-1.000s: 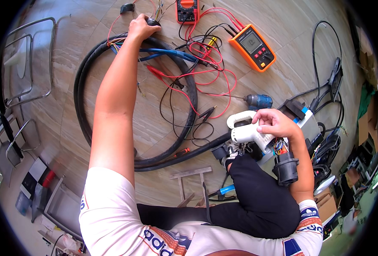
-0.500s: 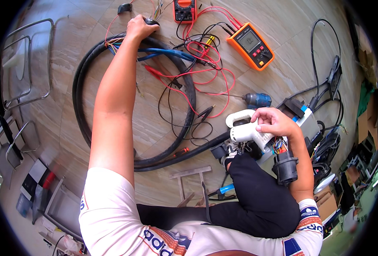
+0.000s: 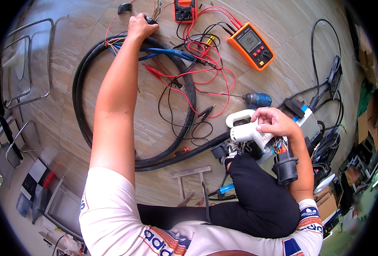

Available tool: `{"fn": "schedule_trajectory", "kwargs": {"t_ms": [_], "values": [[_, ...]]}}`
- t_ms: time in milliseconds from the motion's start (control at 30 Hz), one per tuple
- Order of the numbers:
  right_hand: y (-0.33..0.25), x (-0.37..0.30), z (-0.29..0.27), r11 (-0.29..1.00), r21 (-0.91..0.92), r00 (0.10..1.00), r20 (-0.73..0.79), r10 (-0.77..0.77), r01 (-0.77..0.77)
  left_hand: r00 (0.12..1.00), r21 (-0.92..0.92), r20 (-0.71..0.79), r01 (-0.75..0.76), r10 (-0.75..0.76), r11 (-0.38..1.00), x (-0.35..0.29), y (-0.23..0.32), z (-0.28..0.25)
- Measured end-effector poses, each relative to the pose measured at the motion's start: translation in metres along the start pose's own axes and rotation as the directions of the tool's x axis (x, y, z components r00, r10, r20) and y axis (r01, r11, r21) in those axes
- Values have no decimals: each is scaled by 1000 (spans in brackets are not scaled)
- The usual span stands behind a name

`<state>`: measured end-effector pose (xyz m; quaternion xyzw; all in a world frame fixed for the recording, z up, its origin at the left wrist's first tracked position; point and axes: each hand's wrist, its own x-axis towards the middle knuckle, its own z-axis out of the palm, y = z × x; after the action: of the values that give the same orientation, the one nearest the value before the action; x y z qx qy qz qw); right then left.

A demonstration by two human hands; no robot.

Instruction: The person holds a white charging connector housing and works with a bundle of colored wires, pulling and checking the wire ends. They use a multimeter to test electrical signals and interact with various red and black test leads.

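At the far end of the thick black cable, my left hand is closed round its dark end, where thin coloured wires fan out. The cable lies in a large coil on the floor. My right hand has its fingers curled over the white charging gun shell, which has a loop handle. Coloured wires come out of this shell beside a round black connector that sits by my right forearm, above my knee. My right palm and what lies under it are hidden.
An orange clamp-style meter and a red multimeter lie beyond tangled red and black test leads. A blue drill is nearby. A screwdriver lies by the coil; metal chair frames stand at left.
My left hand and forearm have shifted very slightly; the hand still grips the cable end. My right hand has not visibly moved.
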<state>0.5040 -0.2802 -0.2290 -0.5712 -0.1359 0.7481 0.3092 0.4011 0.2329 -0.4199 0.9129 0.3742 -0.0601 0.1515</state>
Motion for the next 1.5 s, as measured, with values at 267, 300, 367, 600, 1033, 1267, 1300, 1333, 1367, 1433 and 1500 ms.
{"fn": "schedule_trajectory", "kwargs": {"t_ms": [267, 300, 367, 600, 1033, 1267, 1300, 1333, 1367, 1433, 1500], "values": [[12, -1, 2, 999, 44, 999, -31, -25, 27, 996, 266, 90, 1, -26, 964, -25, 29, -19], [12, -2, 2, 999, 36, 999, -30, -28, 29, 997, 298, 73, -1, -22, 955, -27, 29, -17], [7, -3, 1, 999, 19, 999, -24, -30, 31, 999, 361, 43, -2, -14, 933, -30, 29, -12], [0, -3, 6, 998, 33, 999, 16, -48, 48, 948, 329, -259, -91, 183, 940, -31, 4, -20], [19, -8, -1, 997, 61, 979, 192, -62, 51, 974, -753, 146, -5, 175, 657, -302, 32, -24], [32, -37, 8, 972, 214, 994, -82, -78, 94, 867, -865, 417, 286, 274, 412, -407, 136, -8], [38, -19, 9, 956, 267, 992, -57, -114, 125, 873, -882, 401, 286, 279, 374, -415, 149, -19], [40, -18, 10, 943, 313, 992, -82, -93, 114, 861, -910, 390, 306, 326, 279, -420, 172, -24], [44, -13, 10, 942, 298, 987, -79, -137, 154, 865, -918, 373, 291, 336, 270, -423, 194, -38], [46, -16, 13, 932, 313, 983, -83, -163, 181, 863, -932, 333, 239, 380, 273, -428, 233, -53], [50, -25, 14, 927, 293, 970, -128, -205, 235, 859, -936, 278, 141, 431, 322, -436, 267, -55]]}}
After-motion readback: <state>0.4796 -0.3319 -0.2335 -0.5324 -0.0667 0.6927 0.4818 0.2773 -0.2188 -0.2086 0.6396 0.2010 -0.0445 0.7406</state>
